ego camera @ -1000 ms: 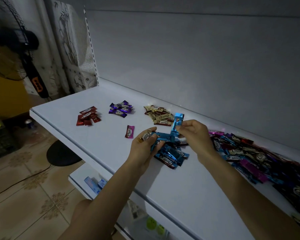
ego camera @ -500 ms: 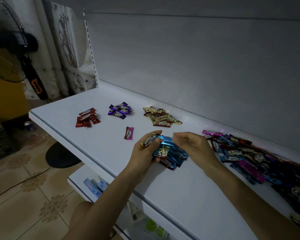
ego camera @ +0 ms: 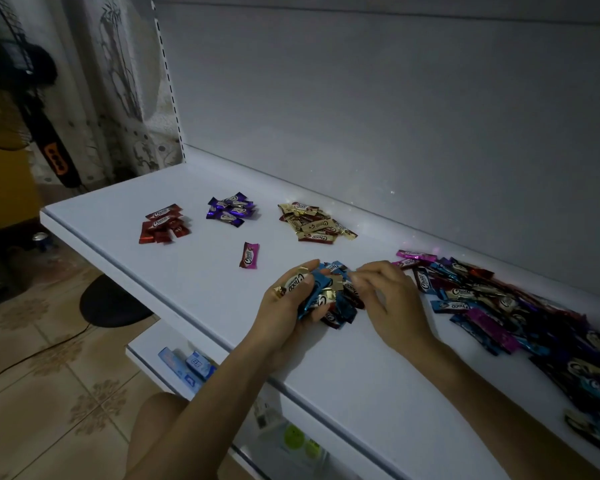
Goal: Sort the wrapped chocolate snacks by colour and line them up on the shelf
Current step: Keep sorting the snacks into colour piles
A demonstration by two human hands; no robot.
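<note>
Left hand [ego camera: 290, 301] is curled round a handful of blue-wrapped snacks [ego camera: 317, 299], with one gold-wrapped snack [ego camera: 293, 285] pinned under my thumb. The handful rests low on the white shelf [ego camera: 194, 282], near its front edge. Right hand [ego camera: 390, 299] is just beside it, fingers bent with the tips on the same wrappers; I cannot tell whether they pinch one. Sorted groups lie along the back of the shelf, well apart from each other: red pile [ego camera: 161, 225] at left, purple pile [ego camera: 232, 210] next, gold pile [ego camera: 314, 225] after that. A single pink snack [ego camera: 249, 255] lies alone between the purple pile and my left hand. The unsorted mixed heap [ego camera: 499, 306] spreads to the right of my right hand. Blue boxes [ego camera: 186, 365] sit on the lower shelf [ego camera: 142, 344].
</note>
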